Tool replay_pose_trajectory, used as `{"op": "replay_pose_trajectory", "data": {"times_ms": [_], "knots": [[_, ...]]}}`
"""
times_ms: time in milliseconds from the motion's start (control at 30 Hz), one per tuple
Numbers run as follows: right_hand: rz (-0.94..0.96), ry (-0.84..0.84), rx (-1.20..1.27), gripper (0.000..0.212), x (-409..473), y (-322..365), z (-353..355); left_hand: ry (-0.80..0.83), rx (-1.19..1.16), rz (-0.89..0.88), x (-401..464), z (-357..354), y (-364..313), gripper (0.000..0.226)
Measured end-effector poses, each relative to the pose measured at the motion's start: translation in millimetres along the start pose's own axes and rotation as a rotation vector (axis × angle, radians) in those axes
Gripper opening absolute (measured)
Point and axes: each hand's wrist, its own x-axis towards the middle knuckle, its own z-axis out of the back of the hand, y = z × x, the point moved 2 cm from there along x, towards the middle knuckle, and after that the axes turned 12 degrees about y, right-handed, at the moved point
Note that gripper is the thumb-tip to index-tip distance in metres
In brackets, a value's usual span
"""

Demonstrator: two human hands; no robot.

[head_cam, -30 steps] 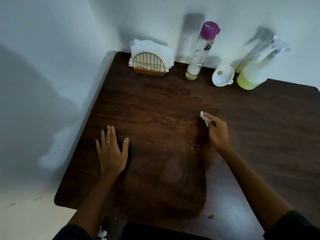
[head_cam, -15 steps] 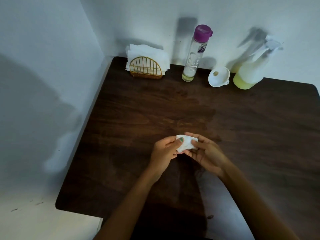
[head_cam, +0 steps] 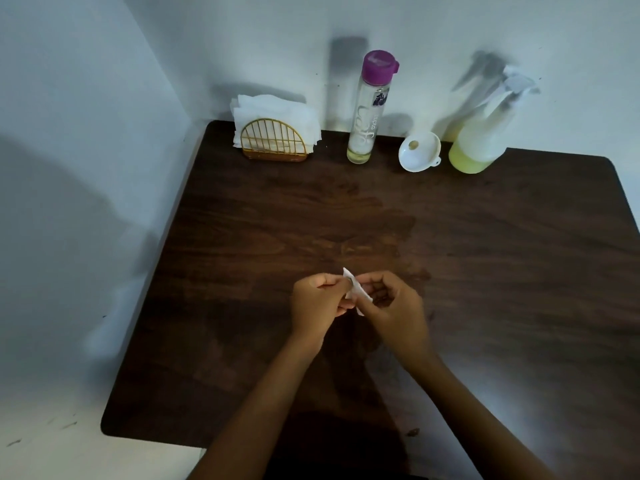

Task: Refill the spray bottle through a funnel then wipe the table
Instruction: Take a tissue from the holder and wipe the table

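Over the middle of the dark wooden table [head_cam: 485,271], my left hand [head_cam: 317,301] and my right hand [head_cam: 393,306] meet, and both pinch a small folded white tissue [head_cam: 356,291] between their fingertips. The tissue is mostly hidden by the fingers. At the back right stands the spray bottle [head_cam: 481,140] with yellow liquid in its lower part and a white trigger head. A white funnel [head_cam: 419,151] lies on the table just left of it. A tall clear bottle [head_cam: 369,109] with a purple cap stands left of the funnel.
A gold wire napkin holder [head_cam: 275,142] full of white napkins sits at the back left, against the wall. White walls close off the table's left and back sides. A small dark speck [head_cam: 412,432] lies near the front edge.
My left hand has left the table and come over to the tissue. The right hand drew back toward me with the tissue, which both hands now fold smaller.
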Motion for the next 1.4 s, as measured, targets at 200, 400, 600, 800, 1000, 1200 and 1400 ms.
{"op": "replay_pose_trajectory", "data": {"times_ms": [200,400,600,800,1000,1200,1400], "knots": [[-0.002,0.008,-0.087,0.020,-5.5,-1.1,-2.1,0.193,-0.202,0.131,0.3,-2.2,-1.9,0.009],[-0.057,0.051,-0.012,0.035,-5.6,-10.0,7.1,0.211,-0.090,0.134,2.1,-1.5,4.8,0.032],[-0.125,0.077,-0.072,0.024,5.0,-18.4,18.8,0.253,-0.024,0.082,4.4,-2.9,7.6,0.047],[-0.184,0.198,-0.118,0.016,9.6,-25.2,18.7,0.327,0.015,0.075,9.0,0.9,13.0,0.051],[-0.227,0.053,-0.156,0.006,30.0,-31.0,25.3,0.045,0.263,-0.097,15.0,16.3,28.5,0.029],[-0.058,-0.296,-0.400,0.011,97.5,-27.0,54.1,-0.558,0.569,-0.352,11.3,58.4,61.5,0.025],[-0.002,-0.111,-0.869,0.019,138.0,-52.7,49.2,-0.582,0.848,-0.408,13.8,83.9,107.1,0.042]]}}
